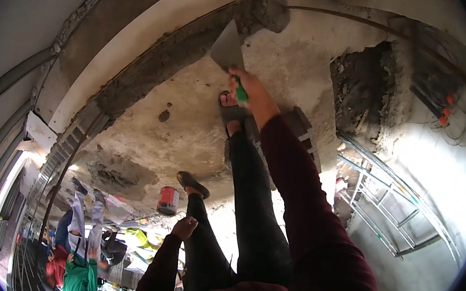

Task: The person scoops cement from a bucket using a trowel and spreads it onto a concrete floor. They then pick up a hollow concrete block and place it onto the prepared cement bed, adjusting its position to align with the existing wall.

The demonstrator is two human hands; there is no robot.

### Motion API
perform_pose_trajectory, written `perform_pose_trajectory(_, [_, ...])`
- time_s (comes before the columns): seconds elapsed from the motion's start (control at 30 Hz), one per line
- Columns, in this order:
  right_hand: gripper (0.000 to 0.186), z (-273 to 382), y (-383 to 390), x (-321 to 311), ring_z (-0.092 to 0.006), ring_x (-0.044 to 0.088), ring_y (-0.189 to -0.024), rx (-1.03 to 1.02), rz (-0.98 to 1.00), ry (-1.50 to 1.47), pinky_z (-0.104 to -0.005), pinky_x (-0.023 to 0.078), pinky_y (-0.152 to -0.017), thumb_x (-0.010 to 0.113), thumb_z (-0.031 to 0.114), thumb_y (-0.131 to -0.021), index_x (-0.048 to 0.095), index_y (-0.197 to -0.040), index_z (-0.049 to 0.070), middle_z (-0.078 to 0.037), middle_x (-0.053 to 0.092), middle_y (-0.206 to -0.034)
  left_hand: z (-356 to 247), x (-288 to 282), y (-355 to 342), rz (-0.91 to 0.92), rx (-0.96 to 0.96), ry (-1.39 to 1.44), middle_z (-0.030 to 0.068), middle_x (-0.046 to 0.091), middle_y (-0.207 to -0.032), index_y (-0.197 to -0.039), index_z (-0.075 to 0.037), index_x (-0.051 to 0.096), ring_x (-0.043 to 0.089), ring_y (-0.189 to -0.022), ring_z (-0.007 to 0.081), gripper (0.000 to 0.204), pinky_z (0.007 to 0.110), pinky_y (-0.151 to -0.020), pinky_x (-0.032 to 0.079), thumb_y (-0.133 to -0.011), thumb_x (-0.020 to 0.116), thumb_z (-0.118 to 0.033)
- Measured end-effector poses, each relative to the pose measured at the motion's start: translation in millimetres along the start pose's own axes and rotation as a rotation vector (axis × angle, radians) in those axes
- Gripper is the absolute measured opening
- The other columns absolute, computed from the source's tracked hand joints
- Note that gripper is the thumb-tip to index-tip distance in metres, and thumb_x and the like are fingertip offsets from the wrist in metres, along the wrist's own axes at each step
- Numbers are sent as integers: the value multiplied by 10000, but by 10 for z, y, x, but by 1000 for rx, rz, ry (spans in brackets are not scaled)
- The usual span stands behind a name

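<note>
My right hand [255, 93] is closed around the green handle of a trowel [229, 48], arm stretched forward. The trowel's flat grey metal blade points away from me, beside a strip of dark wet-looking mortar [159, 59] that curves along the foot of the wall. Whether the blade touches the floor I cannot tell. My left hand [184, 228] is curled into a fist near my left thigh, with nothing visible in it.
A red and white can [168, 200] stands left of my feet. Stacked dark bricks or blocks [298, 124] lie by my right foot. Farther right are a broken-out hole [361, 91] and a metal frame [394, 192]. People [81, 266] are at the lower left; a rod [351, 18] lies ahead.
</note>
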State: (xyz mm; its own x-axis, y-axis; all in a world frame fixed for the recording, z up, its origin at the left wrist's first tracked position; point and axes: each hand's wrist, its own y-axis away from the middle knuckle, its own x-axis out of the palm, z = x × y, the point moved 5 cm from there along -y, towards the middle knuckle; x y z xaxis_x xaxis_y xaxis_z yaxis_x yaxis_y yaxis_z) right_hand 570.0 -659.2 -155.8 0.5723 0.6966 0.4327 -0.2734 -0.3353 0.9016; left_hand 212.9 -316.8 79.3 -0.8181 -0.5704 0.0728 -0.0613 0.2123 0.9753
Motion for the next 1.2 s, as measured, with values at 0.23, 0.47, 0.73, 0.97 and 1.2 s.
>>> perform_pose_trajectory(0.23, [295, 340, 451, -530, -113, 452, -475, -174, -478, 462, -289, 403, -443, 530, 348, -919, 589, -891, 61, 0, 486, -605, 12, 73, 59, -6, 175, -121, 166, 643, -908, -976, -64, 571, 624, -883, 327, 304, 410, -765, 491, -887, 519, -350])
perform_pose_trajectory(0.47, [373, 979, -209, -898, -122, 441, -499, -412, -310, -60, -275, 400, -492, 401, 384, -974, 548, -898, 50, -4, 425, -574, 106, 213, -86, 21, -56, 34, 144, 650, -859, -964, -67, 595, 635, -847, 312, 323, 403, -735, 496, -873, 535, -371])
perform_pose_trajectory(0.73, [401, 633, -461, -689, -174, 449, -500, -282, -353, 357, -321, 394, -505, 393, 353, -970, 535, -903, -16, -52, 451, -558, -97, 237, -136, 29, -72, 37, 129, 649, -861, -927, -70, 605, 634, -844, 291, 297, 379, -743, 495, -876, 546, -356])
perform_pose_trajectory(0.97, [438, 945, 230, -562, -170, 457, -469, -151, -481, 655, -346, 379, -450, 472, 399, -935, 537, -893, -32, -62, 466, -555, -37, 248, -50, -28, -26, 41, 135, 644, -863, -907, -61, 600, 630, -853, 303, 295, 382, -739, 491, -879, 543, -349])
perform_pose_trajectory(1.2, [189, 1139, -584, -331, -296, 624, -573, -456, -285, 2214, -408, 485, -531, 606, 144, -811, 584, -889, -26, -177, 618, -637, -119, 198, -123, 3, -45, 36, 144, 639, -898, -912, -47, 579, 622, -889, 296, 292, 368, -780, 487, -904, 526, -335])
